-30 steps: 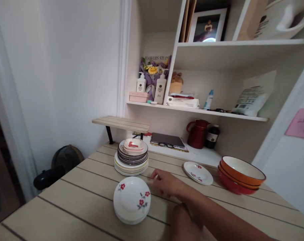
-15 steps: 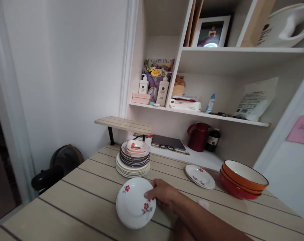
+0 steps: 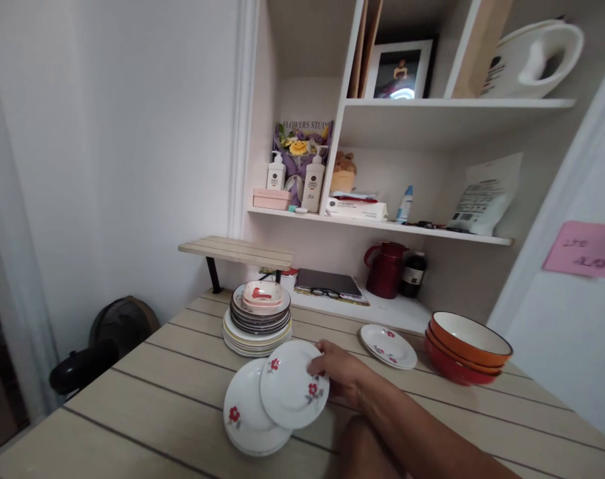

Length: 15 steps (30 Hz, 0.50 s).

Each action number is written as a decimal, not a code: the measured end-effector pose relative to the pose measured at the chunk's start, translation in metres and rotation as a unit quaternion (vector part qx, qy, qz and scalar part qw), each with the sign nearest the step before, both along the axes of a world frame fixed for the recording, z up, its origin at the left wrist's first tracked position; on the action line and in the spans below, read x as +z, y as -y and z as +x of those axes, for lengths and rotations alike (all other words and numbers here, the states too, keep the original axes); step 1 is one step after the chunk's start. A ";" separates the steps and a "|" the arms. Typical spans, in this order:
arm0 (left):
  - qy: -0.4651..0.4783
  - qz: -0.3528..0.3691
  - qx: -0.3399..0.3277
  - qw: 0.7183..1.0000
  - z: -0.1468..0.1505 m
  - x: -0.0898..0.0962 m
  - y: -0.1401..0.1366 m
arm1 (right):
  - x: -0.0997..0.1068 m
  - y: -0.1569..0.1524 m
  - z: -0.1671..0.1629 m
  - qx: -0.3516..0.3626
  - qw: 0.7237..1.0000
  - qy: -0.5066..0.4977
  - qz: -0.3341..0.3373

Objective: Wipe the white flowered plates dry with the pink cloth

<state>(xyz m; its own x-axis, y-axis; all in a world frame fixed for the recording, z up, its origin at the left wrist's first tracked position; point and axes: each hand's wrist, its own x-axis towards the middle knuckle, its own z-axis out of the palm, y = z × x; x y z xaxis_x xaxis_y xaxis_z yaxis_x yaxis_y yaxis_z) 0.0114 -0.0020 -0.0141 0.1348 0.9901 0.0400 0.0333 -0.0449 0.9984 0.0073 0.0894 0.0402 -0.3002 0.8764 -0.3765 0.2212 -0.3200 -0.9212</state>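
Note:
My right hand [image 3: 340,374] is closed on the right edge of a small white plate [image 3: 292,396] with red flowers, thumb on its face and fingers behind the rim. The plate is tilted and overlaps the right part of other white flowered plates [image 3: 247,409] stacked on the table. Behind them stands a taller stack of mixed plates [image 3: 257,336], topped by a small pinkish square bowl [image 3: 262,293]. More flowered plates [image 3: 388,347] lie to the right of the hand. Below my forearm is a rounded patch of skin I cannot make out; my left hand is not recognisable anywhere.
Nested orange and red bowls [image 3: 469,346] stand at the right of the slatted table [image 3: 147,412]. Behind are a red jug [image 3: 386,269], a dark bottle [image 3: 412,274] and a laptop [image 3: 327,282] with glasses. A low wooden riser [image 3: 235,251] stands at the back left.
My right hand has moved slightly right and up with one plate, sliding it off the pile and uncovering the plates beneath. The whole view has shifted a little.

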 end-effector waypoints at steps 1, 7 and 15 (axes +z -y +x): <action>-0.016 -0.006 0.001 1.000 0.000 -0.003 -0.010 | 0.004 0.000 0.004 -0.014 1.000 -0.024 0.011; -0.087 0.015 0.024 0.996 0.005 -0.019 -0.029 | 0.033 0.005 0.058 -0.081 0.972 -0.202 0.085; 0.104 0.007 0.003 0.995 -0.006 -0.012 -0.026 | 0.006 0.021 0.144 -0.182 0.929 -0.323 0.005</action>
